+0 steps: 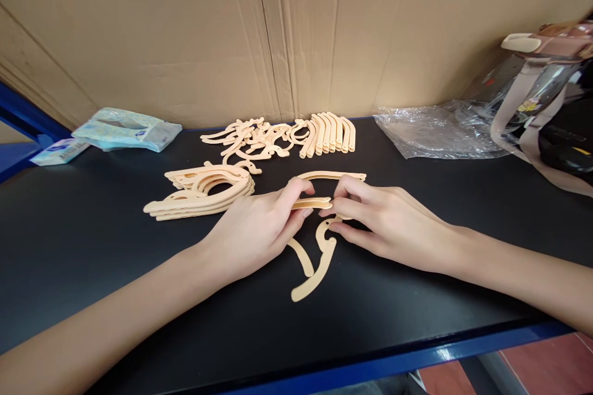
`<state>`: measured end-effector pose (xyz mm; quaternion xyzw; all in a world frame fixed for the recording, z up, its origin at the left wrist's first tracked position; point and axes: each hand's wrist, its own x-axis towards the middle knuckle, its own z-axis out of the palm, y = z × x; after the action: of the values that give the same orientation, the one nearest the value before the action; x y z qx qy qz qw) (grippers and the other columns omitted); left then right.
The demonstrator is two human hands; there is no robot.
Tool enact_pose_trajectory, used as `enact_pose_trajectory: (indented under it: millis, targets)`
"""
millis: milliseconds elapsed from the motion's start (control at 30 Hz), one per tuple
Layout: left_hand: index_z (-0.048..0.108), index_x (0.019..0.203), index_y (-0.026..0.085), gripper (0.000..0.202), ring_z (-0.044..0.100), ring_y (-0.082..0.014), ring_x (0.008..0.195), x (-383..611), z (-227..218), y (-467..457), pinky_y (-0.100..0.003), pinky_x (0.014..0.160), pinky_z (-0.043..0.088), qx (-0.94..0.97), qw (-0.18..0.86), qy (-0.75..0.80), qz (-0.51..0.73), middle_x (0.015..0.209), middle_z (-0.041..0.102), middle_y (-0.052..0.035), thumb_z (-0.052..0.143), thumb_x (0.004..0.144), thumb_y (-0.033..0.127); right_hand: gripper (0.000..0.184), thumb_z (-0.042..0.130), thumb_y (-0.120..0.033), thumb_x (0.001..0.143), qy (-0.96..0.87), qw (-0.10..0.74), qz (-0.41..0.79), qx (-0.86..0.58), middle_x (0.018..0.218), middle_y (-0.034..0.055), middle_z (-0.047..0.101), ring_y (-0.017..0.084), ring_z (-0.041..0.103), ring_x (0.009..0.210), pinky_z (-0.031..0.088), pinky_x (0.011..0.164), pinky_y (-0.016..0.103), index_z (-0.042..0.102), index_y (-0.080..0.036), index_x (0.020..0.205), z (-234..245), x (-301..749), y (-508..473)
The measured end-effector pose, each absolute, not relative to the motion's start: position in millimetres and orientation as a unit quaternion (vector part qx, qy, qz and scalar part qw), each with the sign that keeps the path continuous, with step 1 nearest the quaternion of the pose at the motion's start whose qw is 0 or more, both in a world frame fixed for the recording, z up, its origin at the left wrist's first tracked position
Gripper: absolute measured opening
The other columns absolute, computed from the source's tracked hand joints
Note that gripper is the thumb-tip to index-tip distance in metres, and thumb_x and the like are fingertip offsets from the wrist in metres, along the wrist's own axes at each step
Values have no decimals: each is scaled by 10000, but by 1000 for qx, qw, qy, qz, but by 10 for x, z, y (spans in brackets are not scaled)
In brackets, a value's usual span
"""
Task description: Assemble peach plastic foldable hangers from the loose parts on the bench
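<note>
My left hand (259,225) is closed, its thumb and index finger pinching a beige plastic folding-hanger arm (315,203) whose forked end points right. At that end, my right hand (386,219) has its fingers curled together. Its lower fingertip meets a curved hanger piece with a small hole (323,234); the fingers hide part of this piece, and I cannot tell whether it is lifted. Below the hands lie a curved hanger arm (315,274) and another narrow arm (302,257), partly behind the left hand. A further arm (331,174) lies just beyond my fingers.
Stacked hanger pieces (204,194) sit left of my left hand. Farther back are a loose pile of hooks and arms (259,139) and a neat row of arms (328,134). Tissue packs (125,129), a clear plastic bag (430,129) and a strapped bottle (542,80) stand before cardboard (185,31).
</note>
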<state>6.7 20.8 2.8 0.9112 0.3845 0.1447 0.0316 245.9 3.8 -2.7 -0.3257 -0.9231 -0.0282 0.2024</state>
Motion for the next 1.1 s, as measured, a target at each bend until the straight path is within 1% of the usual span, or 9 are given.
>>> enact_pose_trajectory:
  millis: [100, 200, 300, 400, 500, 600, 700, 933, 1100]
  targets:
    - [513, 1134, 219, 244, 626, -154, 557, 70, 30, 208, -249, 528, 356, 913, 5, 381, 147, 815, 729, 18, 300, 1063, 315, 141, 528, -241, 1016, -914, 212, -34, -343, 1009, 26, 601, 78, 535, 598, 440, 544, 254, 651, -171, 1013, -19, 2458, 39]
    - [546, 1057, 215, 280, 655, -161, 634, 74, 30, 204, -255, 566, 371, 919, -27, 365, 148, 867, 740, -1, 284, 1075, 312, 123, 547, -246, 1006, -910, 217, -22, -354, 969, 12, 602, 73, 528, 577, 416, 527, 251, 648, -178, 988, -16, 2462, 40]
    - [560, 1002, 211, 294, 654, -156, 648, 73, 30, 200, -259, 550, 347, 922, -35, 359, 142, 868, 734, 3, 296, 1080, 313, 139, 532, -247, 1007, -900, 206, -2, -383, 936, 9, 620, 81, 550, 583, 406, 534, 250, 658, -187, 997, -17, 2467, 38]
    - [564, 998, 208, 287, 643, -147, 634, 69, 26, 198, -260, 537, 343, 923, -30, 354, 148, 869, 730, 11, 310, 1082, 314, 139, 540, -249, 997, -887, 210, 21, -411, 947, 10, 672, 86, 567, 593, 396, 551, 250, 669, -199, 1009, -16, 2468, 36]
    - [569, 1010, 204, 277, 641, -146, 633, 67, 15, 202, -257, 544, 354, 924, -27, 348, 153, 858, 726, 18, 321, 1083, 306, 140, 543, -203, 965, -874, 215, 27, -435, 966, 8, 716, 103, 591, 626, 387, 573, 260, 678, -204, 1002, -17, 2466, 40]
    - [578, 1023, 197, 282, 652, -153, 649, 68, 9, 203, -260, 533, 347, 925, -27, 347, 152, 866, 727, 13, 326, 1083, 310, 174, 532, -165, 936, -868, 206, 38, -449, 883, -4, 718, 118, 598, 636, 371, 578, 262, 689, -204, 1000, -19, 2462, 54]
    - [590, 1027, 188, 296, 654, -158, 663, 71, 18, 196, -264, 535, 350, 926, -23, 348, 144, 880, 728, 3, 329, 1083, 316, 185, 509, -174, 959, -870, 198, 69, -445, 821, -7, 699, 119, 595, 643, 372, 586, 253, 688, -203, 996, -13, 2463, 72]
    - [618, 1030, 194, 286, 620, -142, 677, 60, 29, 199, -262, 565, 352, 931, -32, 332, 147, 901, 699, 7, 361, 1084, 309, 218, 462, -205, 1035, -868, 263, 101, -408, 915, 18, 681, 101, 591, 698, 403, 609, 228, 677, -191, 1006, 20, 2473, 77]
    - [615, 937, 179, 307, 571, -133, 616, 61, 7, 208, -268, 540, 344, 932, -67, 319, 156, 827, 645, 19, 373, 1082, 300, 228, 465, -224, 1051, -865, 292, 104, -395, 923, 18, 663, 108, 591, 755, 435, 668, 243, 686, -173, 1040, 20, 2464, 74]
